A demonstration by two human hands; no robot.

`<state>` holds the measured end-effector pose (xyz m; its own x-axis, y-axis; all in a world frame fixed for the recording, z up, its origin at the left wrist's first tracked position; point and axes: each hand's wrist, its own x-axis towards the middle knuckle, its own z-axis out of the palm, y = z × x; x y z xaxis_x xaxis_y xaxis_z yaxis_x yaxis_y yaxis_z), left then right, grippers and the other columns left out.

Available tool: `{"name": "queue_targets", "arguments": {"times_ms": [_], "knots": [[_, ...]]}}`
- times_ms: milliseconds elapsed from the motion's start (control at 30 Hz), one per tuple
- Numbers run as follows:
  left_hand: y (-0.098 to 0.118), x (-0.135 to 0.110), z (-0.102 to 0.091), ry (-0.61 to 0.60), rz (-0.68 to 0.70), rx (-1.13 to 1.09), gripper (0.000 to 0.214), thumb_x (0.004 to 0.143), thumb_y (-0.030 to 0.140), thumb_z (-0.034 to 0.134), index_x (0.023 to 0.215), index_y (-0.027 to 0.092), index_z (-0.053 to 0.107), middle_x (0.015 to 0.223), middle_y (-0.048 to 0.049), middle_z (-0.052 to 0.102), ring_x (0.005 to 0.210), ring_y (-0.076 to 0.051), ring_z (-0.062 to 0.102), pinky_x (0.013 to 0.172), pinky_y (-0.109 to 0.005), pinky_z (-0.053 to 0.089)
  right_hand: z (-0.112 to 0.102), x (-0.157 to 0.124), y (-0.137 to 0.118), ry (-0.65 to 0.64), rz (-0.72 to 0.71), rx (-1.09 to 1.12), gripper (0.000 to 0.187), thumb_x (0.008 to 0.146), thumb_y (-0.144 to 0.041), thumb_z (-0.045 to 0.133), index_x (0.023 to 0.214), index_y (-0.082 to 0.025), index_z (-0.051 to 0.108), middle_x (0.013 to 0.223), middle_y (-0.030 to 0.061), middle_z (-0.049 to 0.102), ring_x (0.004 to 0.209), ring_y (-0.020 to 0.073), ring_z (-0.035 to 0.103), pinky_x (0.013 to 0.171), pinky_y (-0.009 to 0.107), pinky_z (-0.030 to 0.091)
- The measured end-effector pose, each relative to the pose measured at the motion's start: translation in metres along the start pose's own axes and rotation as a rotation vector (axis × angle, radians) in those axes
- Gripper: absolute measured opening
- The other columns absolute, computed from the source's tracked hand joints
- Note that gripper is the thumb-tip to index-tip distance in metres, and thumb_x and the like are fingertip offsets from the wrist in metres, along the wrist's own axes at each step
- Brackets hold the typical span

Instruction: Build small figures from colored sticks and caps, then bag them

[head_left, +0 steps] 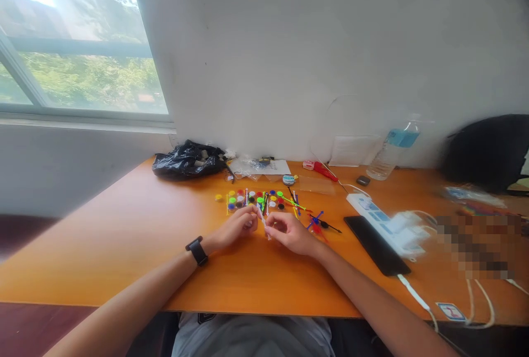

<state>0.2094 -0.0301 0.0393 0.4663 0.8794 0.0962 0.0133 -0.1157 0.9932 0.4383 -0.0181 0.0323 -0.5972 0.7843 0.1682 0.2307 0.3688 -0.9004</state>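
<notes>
Between my hands is a thin white plastic arrow (262, 215), slanting down to the right. My left hand (236, 226) pinches it near its upper end, and a black watch (197, 250) is on that wrist. My right hand (291, 230) grips its lower part between thumb and fingers. Just beyond them lie small round coloured plastic pieces (232, 200) in loose rows, with thin coloured arrows among them. Right of my right hand, a blue arrow piece (316, 219) and a black arrow (330, 227) lie crossed near a red one.
A black plastic bag (188, 160) sits at the back left. Farther right are a red-handled tool (324, 171), a clear bottle (386, 153), a white power strip (374, 216) and a black phone (376, 245) on a cable. A dark backpack (490, 150) stands far right.
</notes>
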Motion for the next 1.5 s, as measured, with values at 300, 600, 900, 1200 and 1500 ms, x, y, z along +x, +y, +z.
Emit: {"name": "queue_targets", "arguments": {"times_ms": [300, 600, 900, 1200, 1500], "knots": [[-0.011, 0.003, -0.001, -0.086, 0.19, 0.161, 0.018, 0.099, 0.033, 0.059, 0.107, 0.017, 0.063, 0.103, -0.0057, 0.065, 0.096, -0.02, 0.058, 0.09, -0.032, 0.048, -0.001, 0.001, 0.002, 0.021, 0.013, 0.169, 0.024, 0.098, -0.044, 0.066, 0.095, -0.022, 0.057, 0.085, -0.0007, 0.06, 0.057, 0.0114, 0.059, 0.054, 0.025, 0.049], [-0.019, 0.009, -0.001, -0.016, 0.231, 0.145, 0.027, 0.087, 0.036, 0.081, 0.1, 0.013, 0.073, 0.099, -0.0102, 0.075, 0.091, -0.022, 0.07, 0.083, -0.031, 0.055, -0.008, 0.004, 0.01, 0.085, -0.026, 0.041, 0.022, 0.097, -0.042, 0.071, 0.094, -0.02, 0.07, 0.079, 0.0002, 0.064, 0.062, 0.0117, 0.054, 0.058, 0.025, 0.041], [-0.018, 0.006, 0.0, 0.05, 0.121, 0.19, 0.038, 0.08, 0.042, 0.089, 0.098, 0.01, 0.079, 0.093, -0.011, 0.079, 0.081, -0.02, 0.072, 0.072, -0.027, 0.054, -0.005, 0.002, 0.001, 0.044, 0.011, 0.026, 0.031, 0.091, -0.05, 0.078, 0.088, -0.019, 0.076, 0.074, 0.0008, 0.066, 0.066, 0.0138, 0.053, 0.06, 0.027, 0.039], [-0.007, 0.002, 0.003, 0.039, 0.11, 0.154, 0.041, 0.08, 0.042, 0.088, 0.105, 0.01, 0.081, 0.098, -0.0123, 0.079, 0.087, -0.024, 0.073, 0.077, -0.031, 0.058, -0.008, 0.002, 0.0, 0.062, 0.001, 0.031, 0.034, 0.09, -0.053, 0.077, 0.087, -0.019, 0.076, 0.081, 0.0029, 0.069, 0.071, 0.0157, 0.058, 0.065, 0.028, 0.044], [-0.001, 0.0, 0.004, 0.067, 0.229, 0.265, 0.033, 0.09, 0.043, 0.079, 0.103, 0.013, 0.081, 0.104, -0.0128, 0.079, 0.094, -0.024, 0.072, 0.085, -0.032, 0.058, -0.006, 0.001, 0.002, 0.083, -0.021, -0.053, 0.033, 0.093, -0.051, 0.073, 0.085, -0.018, 0.074, 0.077, 0.0022, 0.067, 0.067, 0.0145, 0.055, 0.061, 0.027, 0.041]]}}
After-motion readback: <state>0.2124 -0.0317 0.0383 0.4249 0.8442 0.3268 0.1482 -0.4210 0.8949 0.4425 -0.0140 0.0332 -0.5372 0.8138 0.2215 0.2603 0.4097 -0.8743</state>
